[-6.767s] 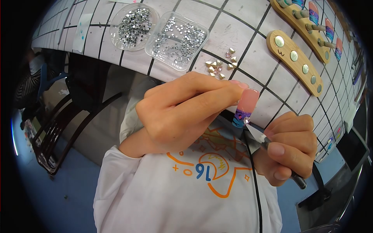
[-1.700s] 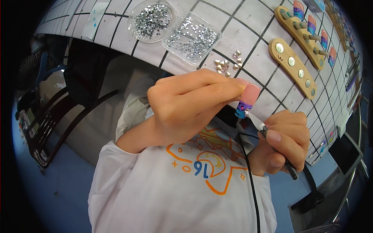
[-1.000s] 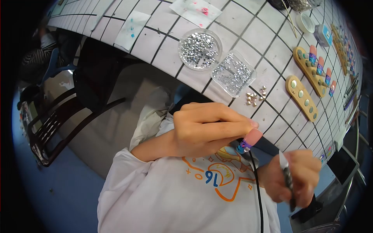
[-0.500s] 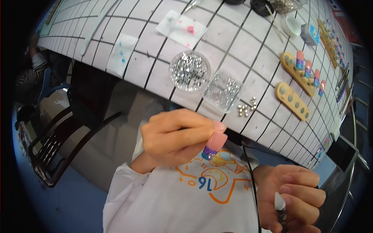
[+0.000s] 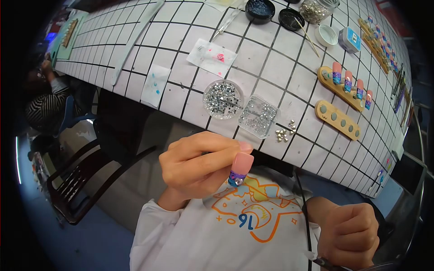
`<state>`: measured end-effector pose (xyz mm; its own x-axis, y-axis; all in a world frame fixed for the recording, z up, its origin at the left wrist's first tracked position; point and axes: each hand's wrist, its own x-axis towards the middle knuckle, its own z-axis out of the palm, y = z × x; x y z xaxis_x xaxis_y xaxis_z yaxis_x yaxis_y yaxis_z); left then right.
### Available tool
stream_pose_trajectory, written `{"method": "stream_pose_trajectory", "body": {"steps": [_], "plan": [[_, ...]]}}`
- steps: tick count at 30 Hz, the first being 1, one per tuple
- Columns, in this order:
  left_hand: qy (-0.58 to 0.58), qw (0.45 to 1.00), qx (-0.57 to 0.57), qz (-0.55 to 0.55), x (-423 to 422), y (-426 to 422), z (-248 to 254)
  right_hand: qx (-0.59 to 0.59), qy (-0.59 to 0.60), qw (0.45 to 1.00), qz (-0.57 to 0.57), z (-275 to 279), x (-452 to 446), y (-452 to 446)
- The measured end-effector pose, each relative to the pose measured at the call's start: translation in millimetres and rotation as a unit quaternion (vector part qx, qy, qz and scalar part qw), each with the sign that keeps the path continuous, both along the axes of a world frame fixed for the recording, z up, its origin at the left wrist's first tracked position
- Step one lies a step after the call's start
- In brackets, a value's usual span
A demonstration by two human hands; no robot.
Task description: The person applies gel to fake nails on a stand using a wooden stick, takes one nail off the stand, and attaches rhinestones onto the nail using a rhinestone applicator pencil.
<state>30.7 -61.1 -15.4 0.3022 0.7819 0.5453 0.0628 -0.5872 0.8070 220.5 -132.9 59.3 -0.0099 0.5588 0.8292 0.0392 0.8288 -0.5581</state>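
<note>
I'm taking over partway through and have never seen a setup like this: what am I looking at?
There is no robot here: a person works with two bare hands, seen from a camera worn on the head, looking forward and down. The left hand holds a decorated nail, pink with a blue and purple patterned end. The right hand is closed by a slim dark tool, mostly out of sight at the bottom edge. On the gridded table are a round dish and a square box of small shiny stones, with loose gems beside them. Nearby, one wooden stand carries four similar nails; another shows round metal discs.
</note>
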Motion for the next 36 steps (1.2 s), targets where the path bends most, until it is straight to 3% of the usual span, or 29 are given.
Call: {"method": "stream_pose_trajectory", "body": {"steps": [4, 6, 8, 10, 11, 15, 22, 36], "plan": [[-0.004, 1.000, -0.001, -0.002, -2.4, -1.4, 4.2, 0.031, 0.027, 0.997, 0.071, -1.7, 2.2, 5.5], [0.024, 0.999, 0.010, -0.034, -8.4, -0.7, 1.7, 0.143, 0.028, 0.989, -0.018, -11.8, -1.0, 4.2], [0.036, 0.999, 0.008, -0.036, -9.4, -0.6, -0.9, 0.151, 0.051, 0.985, -0.065, -27.7, -4.3, -1.9], [0.047, 0.998, 0.004, -0.046, -9.5, -0.7, -6.7, -0.035, -0.047, 0.985, -0.162, -29.9, -2.0, -2.8], [0.045, 0.998, 0.000, -0.043, -9.2, 0.7, -9.1, -0.061, -0.057, 0.974, -0.212, -39.9, -3.9, 5.9], [0.018, 0.996, 0.016, -0.091, -4.3, 5.0, -23.2, -0.174, -0.142, 0.955, -0.191, -59.0, -5.1, 22.6], [-0.053, 0.990, 0.037, -0.124, -0.5, 10.5, -37.0, -0.211, -0.155, 0.942, -0.212, -70.4, -15.8, 32.0], [-0.034, 0.985, -0.027, -0.165, -6.2, 14.0, -31.4, -0.210, -0.190, 0.930, -0.236, -74.3, -25.0, 48.0]]}}
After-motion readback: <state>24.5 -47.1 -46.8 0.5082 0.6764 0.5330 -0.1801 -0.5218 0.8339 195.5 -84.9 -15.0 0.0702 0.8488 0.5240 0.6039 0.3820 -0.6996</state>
